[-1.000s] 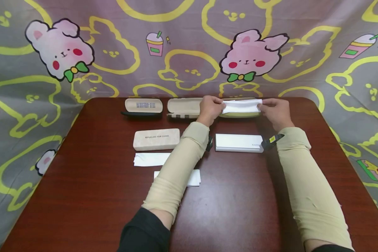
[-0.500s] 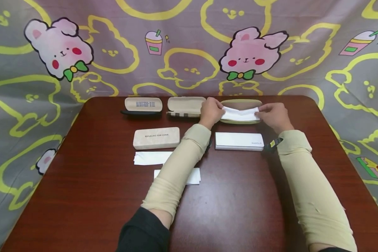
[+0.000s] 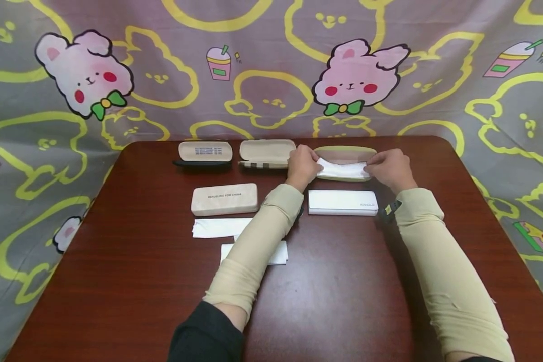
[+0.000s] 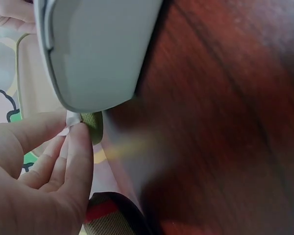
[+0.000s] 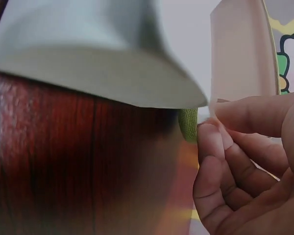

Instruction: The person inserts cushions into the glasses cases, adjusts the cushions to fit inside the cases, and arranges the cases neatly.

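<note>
A folded white cloth stretches between both hands, low in an open green glasses case at the back of the table. My left hand pinches the cloth's left end between thumb and fingertips; the left wrist view shows this pinch beside the case's green woven edge. At the right end, my right hand pinches the cloth with thumb and index finger, its other fingers curled below in the right wrist view. The cloth sags slightly in the middle. The case's lid stands raised behind it.
A closed white glasses case lies just in front. Further left are an open plaid case, an open black case and a closed beige case. White cloths lie on the table, partly under the left forearm.
Both hands have lowered the white cloth from in front of the green case's lid down into its lower half. The lid's inside has come into sight above the cloth.
</note>
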Available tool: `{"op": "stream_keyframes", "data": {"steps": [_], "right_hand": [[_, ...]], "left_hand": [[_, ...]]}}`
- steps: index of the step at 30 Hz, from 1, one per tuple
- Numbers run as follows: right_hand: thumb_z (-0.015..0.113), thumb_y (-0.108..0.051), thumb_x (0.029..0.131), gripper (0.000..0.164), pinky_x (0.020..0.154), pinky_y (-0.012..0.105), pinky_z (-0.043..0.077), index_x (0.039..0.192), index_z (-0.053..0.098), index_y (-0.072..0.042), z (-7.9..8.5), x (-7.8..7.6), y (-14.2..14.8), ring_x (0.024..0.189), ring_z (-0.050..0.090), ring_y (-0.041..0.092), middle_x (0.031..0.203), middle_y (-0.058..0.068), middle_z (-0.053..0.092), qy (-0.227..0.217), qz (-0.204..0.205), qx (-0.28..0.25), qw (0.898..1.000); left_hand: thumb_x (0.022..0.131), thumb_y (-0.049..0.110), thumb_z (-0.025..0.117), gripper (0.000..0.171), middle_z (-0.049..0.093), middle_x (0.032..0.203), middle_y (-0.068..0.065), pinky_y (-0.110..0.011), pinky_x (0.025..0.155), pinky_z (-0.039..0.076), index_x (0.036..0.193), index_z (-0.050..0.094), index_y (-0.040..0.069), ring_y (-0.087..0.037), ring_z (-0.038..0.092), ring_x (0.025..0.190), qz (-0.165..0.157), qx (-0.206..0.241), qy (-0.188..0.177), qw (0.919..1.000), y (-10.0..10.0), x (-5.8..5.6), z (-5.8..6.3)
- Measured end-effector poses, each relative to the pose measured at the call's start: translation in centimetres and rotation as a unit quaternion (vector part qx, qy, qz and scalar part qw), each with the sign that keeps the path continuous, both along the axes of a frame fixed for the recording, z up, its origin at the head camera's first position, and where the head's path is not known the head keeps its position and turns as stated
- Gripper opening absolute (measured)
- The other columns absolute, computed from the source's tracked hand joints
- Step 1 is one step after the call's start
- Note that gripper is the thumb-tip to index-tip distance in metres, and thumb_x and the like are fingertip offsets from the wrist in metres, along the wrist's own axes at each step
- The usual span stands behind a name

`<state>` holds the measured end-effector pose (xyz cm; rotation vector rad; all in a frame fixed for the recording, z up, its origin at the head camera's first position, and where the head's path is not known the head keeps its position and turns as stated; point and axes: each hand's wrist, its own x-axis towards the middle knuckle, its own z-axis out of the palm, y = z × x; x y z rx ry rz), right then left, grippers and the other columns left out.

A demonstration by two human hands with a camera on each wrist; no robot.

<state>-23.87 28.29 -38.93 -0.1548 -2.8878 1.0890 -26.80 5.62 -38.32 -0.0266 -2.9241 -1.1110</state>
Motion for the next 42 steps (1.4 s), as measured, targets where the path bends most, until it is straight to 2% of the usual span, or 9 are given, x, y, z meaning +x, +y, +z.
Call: {"op": "stream_keyframes", "data": {"steps": [6, 13, 15, 20, 24, 28, 32, 36, 42], "right_hand": [[0.075, -0.017, 0.088, 0.027, 0.073, 0.042, 0.045, 0.104, 0.076, 0.004, 0.0, 0.2, 0.4, 0.100, 0.054, 0.036, 0.106, 0.022, 0.070, -0.005, 0.001, 0.005, 1.000], [0.075, -0.019, 0.089, 0.031, 0.072, 0.041, 0.049, 0.111, 0.072, 0.003, 0.2, 1.1, 1.0, 0.090, 0.063, 0.032, 0.101, 0.021, 0.071, -0.011, 0.006, -0.012, 1.000], [0.075, -0.020, 0.090, 0.036, 0.074, 0.044, 0.051, 0.116, 0.068, 0.004, 0.3, 1.3, 1.2, 0.089, 0.065, 0.033, 0.101, 0.023, 0.071, -0.015, 0.010, -0.016, 1.000], [0.078, -0.020, 0.088, 0.068, 0.084, 0.052, 0.051, 0.143, 0.046, 0.002, 0.4, 1.6, 1.5, 0.095, 0.067, 0.038, 0.106, 0.025, 0.069, -0.038, 0.037, -0.041, 0.998], [0.083, -0.017, 0.084, 0.088, 0.086, 0.050, 0.051, 0.156, 0.032, -0.006, 0.2, 1.5, 1.7, 0.096, 0.067, 0.036, 0.109, 0.023, 0.068, -0.046, 0.062, -0.050, 0.996], [0.082, -0.009, 0.083, 0.088, 0.083, 0.048, 0.052, 0.156, 0.034, -0.009, -0.1, 1.3, 1.7, 0.096, 0.066, 0.035, 0.111, 0.022, 0.066, -0.037, 0.066, -0.044, 0.996], [0.082, -0.005, 0.082, 0.086, 0.084, 0.050, 0.050, 0.154, 0.035, -0.008, -0.4, 1.1, 1.7, 0.099, 0.064, 0.037, 0.114, 0.023, 0.063, -0.029, 0.067, -0.036, 0.997], [0.084, -0.001, 0.078, 0.089, 0.085, 0.052, 0.051, 0.152, 0.035, -0.005, -0.7, 1.0, 1.6, 0.100, 0.065, 0.039, 0.118, 0.025, 0.060, -0.005, 0.084, -0.027, 0.996], [0.085, 0.005, 0.075, 0.092, 0.079, 0.053, 0.055, 0.151, 0.036, -0.011, -1.2, 0.9, 1.7, 0.093, 0.069, 0.039, 0.115, 0.025, 0.062, 0.044, 0.115, -0.011, 0.992]], "left_hand": [[0.081, 0.015, 0.086, 0.013, 0.074, 0.098, -0.002, -0.030, 0.082, 0.053, 0.090, 0.080, 0.008, -0.023, 0.067, 0.095, 0.004, 0.003, 0.016, 0.9999, -0.2, 0.1, -0.2], [0.083, 0.012, 0.080, 0.010, 0.072, 0.091, -0.002, -0.035, 0.083, 0.052, 0.077, 0.075, 0.006, -0.023, 0.066, 0.095, -0.012, -0.031, 0.034, 0.9989, -0.8, 0.4, -0.1], [0.084, 0.014, 0.081, 0.009, 0.073, 0.098, -0.003, -0.036, 0.087, 0.052, 0.089, 0.078, 0.007, -0.024, 0.066, 0.102, -0.016, -0.044, 0.027, 0.9985, -0.9, 0.3, 0.0], [0.084, 0.019, 0.084, 0.044, 0.069, 0.120, -0.009, -0.037, 0.094, 0.050, 0.123, 0.070, 0.005, -0.029, 0.062, 0.115, -0.037, -0.047, 0.001, 0.9982, -1.0, 0.5, 0.0], [0.077, 0.021, 0.090, 0.056, 0.068, 0.117, -0.009, -0.037, 0.093, 0.049, 0.126, 0.067, 0.005, -0.030, 0.061, 0.112, -0.057, -0.023, -0.013, 0.9980, -1.4, 0.5, 0.0], [0.072, 0.021, 0.094, 0.066, 0.067, 0.118, -0.010, -0.037, 0.093, 0.049, 0.129, 0.065, 0.005, -0.031, 0.060, 0.112, -0.061, -0.016, -0.017, 0.9978, -1.6, 0.3, 0.0], [0.077, 0.020, 0.090, 0.058, 0.068, 0.116, -0.009, -0.038, 0.092, 0.049, 0.126, 0.064, 0.005, -0.031, 0.061, 0.110, -0.052, -0.017, -0.005, 0.9985, -1.5, 0.1, -0.4], [0.079, 0.020, 0.089, 0.051, 0.068, 0.101, -0.008, -0.039, 0.085, 0.051, 0.121, 0.062, 0.007, -0.031, 0.064, 0.095, -0.048, -0.019, 0.018, 0.9985, -1.3, 0.2, -1.0], [0.080, 0.018, 0.088, 0.057, 0.063, 0.089, -0.004, -0.040, 0.078, 0.051, 0.128, 0.057, 0.013, -0.026, 0.061, 0.081, -0.088, -0.035, 0.052, 0.9942, -1.3, 0.2, -1.2]]}}
